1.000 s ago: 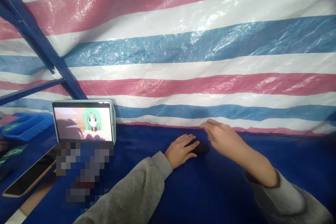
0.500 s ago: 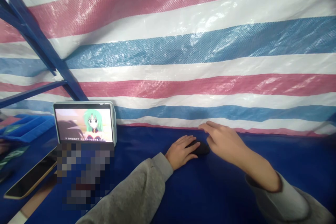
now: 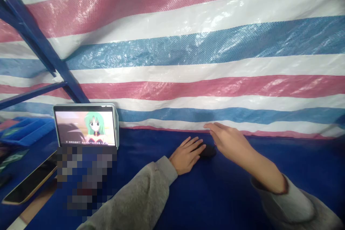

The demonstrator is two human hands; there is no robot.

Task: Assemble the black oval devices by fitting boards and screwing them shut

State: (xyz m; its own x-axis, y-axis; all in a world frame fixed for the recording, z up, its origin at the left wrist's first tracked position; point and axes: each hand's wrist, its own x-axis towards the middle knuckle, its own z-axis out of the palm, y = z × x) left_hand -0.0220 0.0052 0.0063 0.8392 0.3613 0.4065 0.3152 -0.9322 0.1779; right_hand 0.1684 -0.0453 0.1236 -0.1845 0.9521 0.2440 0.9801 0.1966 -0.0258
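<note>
A low, rounded black object (image 3: 208, 151), shaped like a computer mouse, rests on the dark blue tabletop (image 3: 194, 201). At its left side is my left hand (image 3: 186, 155), palm down with the fingers spread, the fingertips reaching to its edge; whether they touch it is unclear. Just right of and above the black object hovers my right hand (image 3: 229, 139). Its index finger points left and the other fingers curl in below, as if pinched. Anything between those fingertips is hidden or too small to make out.
A tablet (image 3: 85, 125) playing a cartoon stands at the left. Near it are a smartphone (image 3: 31, 179), another person's forearm (image 3: 39, 201) and a blurred patch. Behind are blue trays (image 3: 28, 129), a blue metal frame (image 3: 47, 46) and a striped plastic sheet (image 3: 188, 50).
My left hand's fingers have lifted and drawn slightly back from the black object, so more of it shows. My right hand has barely moved. The view has shifted a little.
</note>
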